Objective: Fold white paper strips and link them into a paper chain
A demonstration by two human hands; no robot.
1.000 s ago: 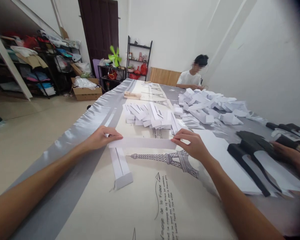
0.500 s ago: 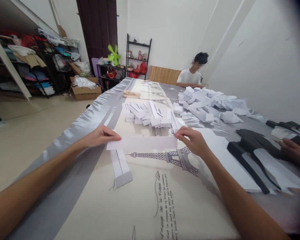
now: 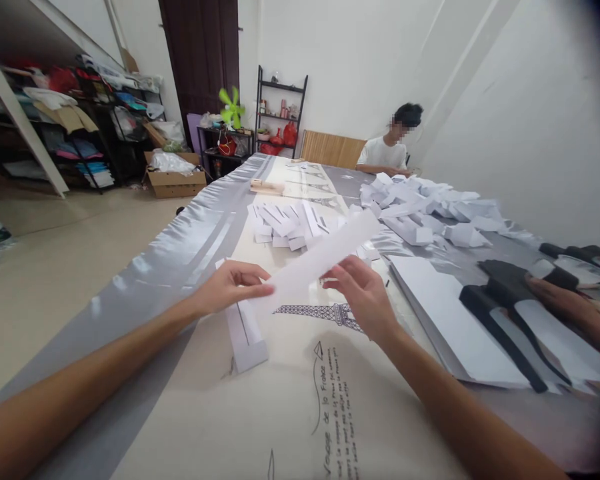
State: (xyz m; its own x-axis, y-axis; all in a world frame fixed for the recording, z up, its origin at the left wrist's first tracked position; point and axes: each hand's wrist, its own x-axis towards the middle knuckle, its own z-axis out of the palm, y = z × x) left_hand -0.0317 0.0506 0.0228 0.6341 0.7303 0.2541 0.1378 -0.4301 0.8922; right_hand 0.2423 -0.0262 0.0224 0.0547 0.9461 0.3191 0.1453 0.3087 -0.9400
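Note:
A white paper strip [image 3: 326, 252] is raised at a slant above the table, its far end up and to the right. My left hand [image 3: 240, 285] pinches its near end between thumb and fingers. Just under the strip's lower edge is my right hand [image 3: 357, 290], fingers bent and slightly apart; whether the fingertips touch the paper is hard to see. A folded white paper piece [image 3: 247, 340] with a dark line lies beneath my left hand. Farther off, a pile of similar folded pieces [image 3: 285, 223] is partly covered by the strip.
The table has a cloth printed with an Eiffel Tower [image 3: 325, 312]. At right lie a stack of white paper [image 3: 430, 313] and black-and-white strips [image 3: 500, 320], beside another person's hand [image 3: 560, 300]. A white paper heap [image 3: 425, 207] sits farther back, near a seated person [image 3: 384, 155].
The paper strip has swung from level to slanted, right end up. My right hand has let go of that end and moved down and left. The other person's hand has moved left.

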